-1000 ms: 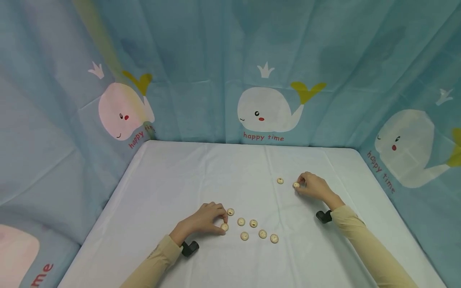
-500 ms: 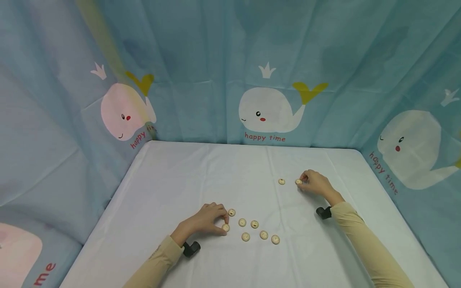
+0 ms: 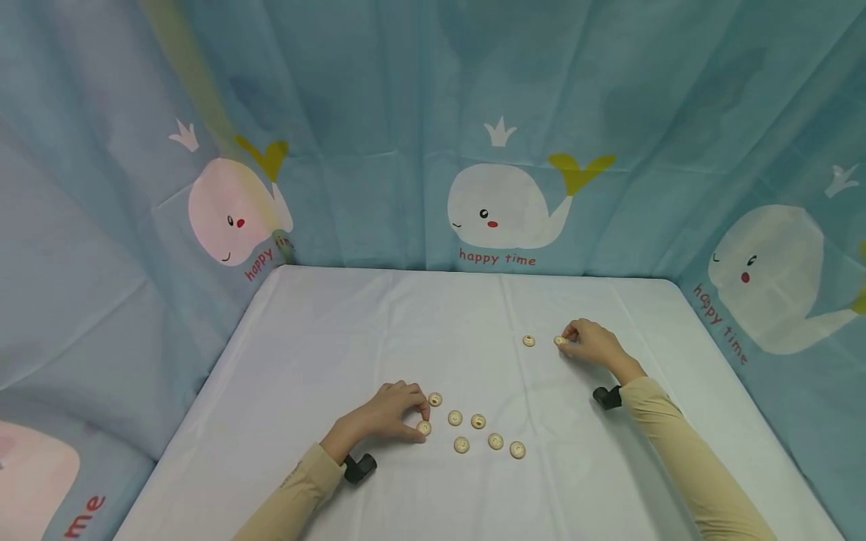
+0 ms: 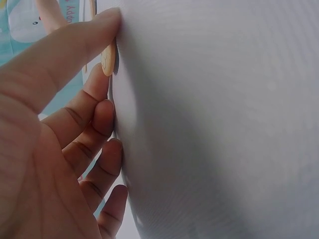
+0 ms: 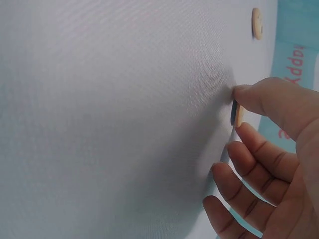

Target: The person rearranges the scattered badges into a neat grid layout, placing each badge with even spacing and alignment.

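Observation:
In the head view my left hand (image 3: 389,411) is low on the white table, left of a loose group of wooden buttons. Its thumb and index finger pinch the edges of a round wooden button (image 4: 107,60), which lies close to the cloth. Farther back on the right, my right hand (image 3: 595,347) grips another wooden button (image 5: 239,115) between thumb and index finger, just at the cloth. A single button (image 3: 529,341) lies flat to the left of it. The remaining fingers of both hands are loosely bent.
Several more buttons lie flat to the right of the left hand, among them one button (image 3: 435,399) near its fingertips and another button (image 3: 517,450) at the near right. A blue whale-print curtain (image 3: 379,210) borders the white tabletop (image 3: 325,323).
My right hand has shifted its button slightly toward the far side, nearly level with the single button, then held still. The left hand keeps its place, still pinching its button.

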{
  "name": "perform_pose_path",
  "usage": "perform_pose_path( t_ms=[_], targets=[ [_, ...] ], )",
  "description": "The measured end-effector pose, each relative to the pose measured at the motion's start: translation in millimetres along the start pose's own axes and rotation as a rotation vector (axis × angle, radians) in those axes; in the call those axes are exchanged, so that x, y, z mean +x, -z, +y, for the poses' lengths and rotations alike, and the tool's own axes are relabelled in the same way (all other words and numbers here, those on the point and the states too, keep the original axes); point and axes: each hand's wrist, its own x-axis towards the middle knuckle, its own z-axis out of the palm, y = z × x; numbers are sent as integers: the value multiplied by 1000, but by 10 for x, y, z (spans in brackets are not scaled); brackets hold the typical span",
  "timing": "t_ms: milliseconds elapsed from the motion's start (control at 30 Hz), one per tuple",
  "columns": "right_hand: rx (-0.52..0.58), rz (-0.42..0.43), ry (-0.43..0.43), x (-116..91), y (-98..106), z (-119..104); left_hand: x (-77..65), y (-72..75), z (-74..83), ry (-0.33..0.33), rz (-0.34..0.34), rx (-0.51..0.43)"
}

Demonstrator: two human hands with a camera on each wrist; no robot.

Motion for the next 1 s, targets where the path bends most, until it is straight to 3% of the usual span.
perform_pose_path(
  t_ms=[533, 1000],
  targets=[
    [22, 52, 50, -136, -20, -120, -2, 5, 23, 10, 0, 4],
    [27, 4, 144, -354, -105, -307, 4, -9, 12, 6, 9, -1]
  ],
)
